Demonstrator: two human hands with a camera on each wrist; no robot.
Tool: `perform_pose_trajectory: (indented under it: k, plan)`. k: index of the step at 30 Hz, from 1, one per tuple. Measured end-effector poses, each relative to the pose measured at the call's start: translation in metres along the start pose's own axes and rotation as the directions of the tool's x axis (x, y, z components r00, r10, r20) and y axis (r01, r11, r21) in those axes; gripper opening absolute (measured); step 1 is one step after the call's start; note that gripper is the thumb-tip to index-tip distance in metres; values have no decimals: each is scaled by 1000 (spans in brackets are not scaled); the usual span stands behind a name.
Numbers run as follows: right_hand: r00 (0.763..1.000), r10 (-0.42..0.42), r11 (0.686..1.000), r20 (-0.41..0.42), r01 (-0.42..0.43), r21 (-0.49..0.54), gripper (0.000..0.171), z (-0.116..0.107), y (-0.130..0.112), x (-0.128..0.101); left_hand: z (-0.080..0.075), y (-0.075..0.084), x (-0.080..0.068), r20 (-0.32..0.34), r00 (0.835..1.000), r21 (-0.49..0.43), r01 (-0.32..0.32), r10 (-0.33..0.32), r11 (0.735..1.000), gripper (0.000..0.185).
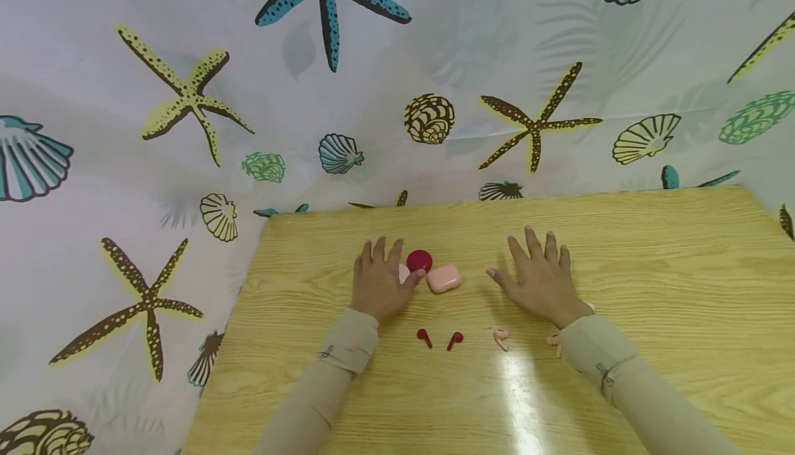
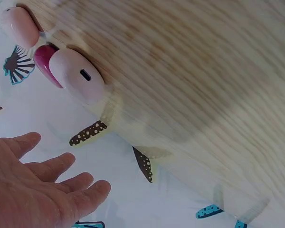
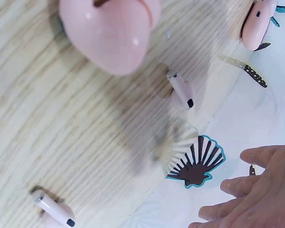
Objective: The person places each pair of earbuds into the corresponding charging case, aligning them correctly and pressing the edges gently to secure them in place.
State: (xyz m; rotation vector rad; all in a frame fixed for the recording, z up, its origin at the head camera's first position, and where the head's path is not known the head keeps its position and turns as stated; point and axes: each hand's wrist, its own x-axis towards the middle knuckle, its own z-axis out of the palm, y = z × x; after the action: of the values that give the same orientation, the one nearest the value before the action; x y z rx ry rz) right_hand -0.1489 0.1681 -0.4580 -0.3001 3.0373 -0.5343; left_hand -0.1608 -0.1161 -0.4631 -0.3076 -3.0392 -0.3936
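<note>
My left hand (image 1: 381,282) is spread, fingers straight, beside three small earbud cases. One is a dark red round case (image 1: 419,261). Next to it lies a peach case (image 1: 444,279). A pale pink case (image 2: 78,73) with a port slot is partly hidden by my thumb in the head view. My right hand (image 1: 542,281) is also spread and holds nothing. Below the hands lie a red earbud (image 1: 424,336), its red mate (image 1: 456,338), a peach earbud (image 1: 500,337) and another light pink earbud (image 1: 553,340) beside my right sleeve.
The wooden table (image 1: 298,255) meets a white curtain (image 1: 373,96) printed with starfish and shells along its back edge. A glossy pink rounded thing (image 3: 109,38) looms large in the right wrist view; its kind is unclear.
</note>
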Motion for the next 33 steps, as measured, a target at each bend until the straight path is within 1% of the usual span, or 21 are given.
perform_pose_trajectory:
  k: [6, 11, 14, 18, 23, 28, 33]
  plan:
    - [1000, -1, 1000, -6, 1, -6, 80, 0, 0, -2, 1, -10, -2, 35, 999, 1, 28, -28, 1000, 73]
    - [1000, 2, 1000, -3, -2, -5, 79, -1, -2, -4, 5, -20, -6, 64, 997, -44, 49, -46, 998, 73]
    - [1000, 4, 1000, -5, -4, -9, 79, -1, -3, -5, 8, -25, -8, 79, 995, -47, 59, -55, 997, 74]
    - [1000, 0, 1000, -20, 0, -9, 79, 0, -3, -6, 12, -26, -9, 88, 994, -42, 62, -58, 997, 74]
    - [1000, -7, 1000, -19, 7, -1, 78, 2, -3, -7, 15, -23, -10, 94, 994, -38, 64, -61, 997, 73]
    - [1000, -2, 1000, -5, 2, -4, 78, 3, -2, -8, 16, -24, -12, 78, 995, -34, 72, -69, 997, 68]
    - [1000, 9, 1000, 11, -9, -10, 79, 4, 0, -10, 19, -27, -11, 69, 996, -39, 60, -57, 997, 65]
